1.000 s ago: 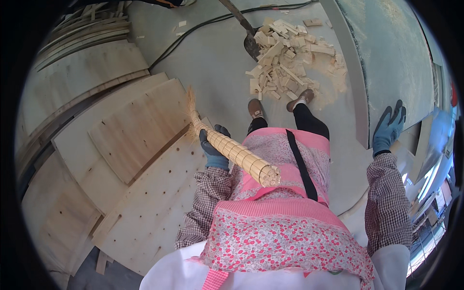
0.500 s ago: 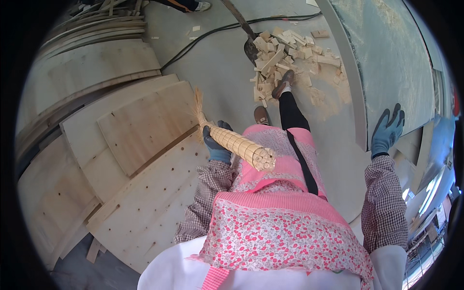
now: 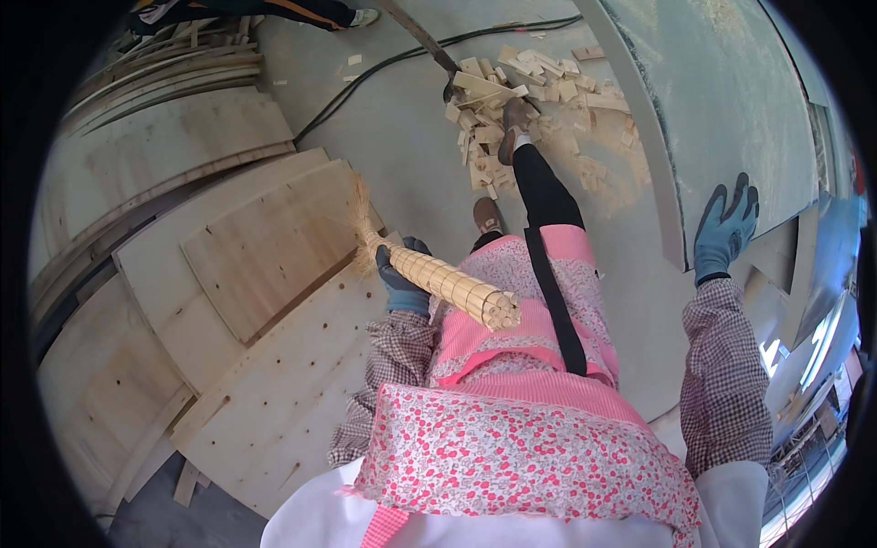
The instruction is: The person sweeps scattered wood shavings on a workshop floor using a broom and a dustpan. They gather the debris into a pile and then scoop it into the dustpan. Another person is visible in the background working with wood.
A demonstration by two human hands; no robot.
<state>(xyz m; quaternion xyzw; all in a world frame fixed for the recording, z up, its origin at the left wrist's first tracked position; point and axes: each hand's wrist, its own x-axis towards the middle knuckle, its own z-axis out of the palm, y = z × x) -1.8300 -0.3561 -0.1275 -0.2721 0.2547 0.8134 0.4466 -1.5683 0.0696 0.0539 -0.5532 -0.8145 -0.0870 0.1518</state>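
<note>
My left hand (image 3: pixel 403 277), in a blue-grey work glove, is wrapped round a straw hand broom (image 3: pixel 446 279). Its thick bound handle points right toward my apron, and its frayed bristles spread out at the upper left. My right hand (image 3: pixel 724 230), gloved alike, lies with fingers spread on the dusty grey-green tabletop (image 3: pixel 731 110), near its front corner. On the floor ahead, one of my shoes (image 3: pixel 514 131) presses against a heap of wood offcuts (image 3: pixel 539 82). A shovel (image 3: pixel 422 38) reaches into that heap from the far side, its blade partly hidden by the pieces.
Stacked plywood sheets (image 3: pixel 274 393) fill the left side, with long thin strips (image 3: pixel 174 68) piled beyond. Black cables (image 3: pixel 365 79) cross the floor behind the offcuts. Sawdust (image 3: pixel 603 178) lies beside the table. Another person's leg (image 3: pixel 306 13) shows at the far left.
My foot has pushed farther into the offcuts. The other person's leg shows more at the top. My left hand still grips the broom, and my right hand stays on the tabletop.
</note>
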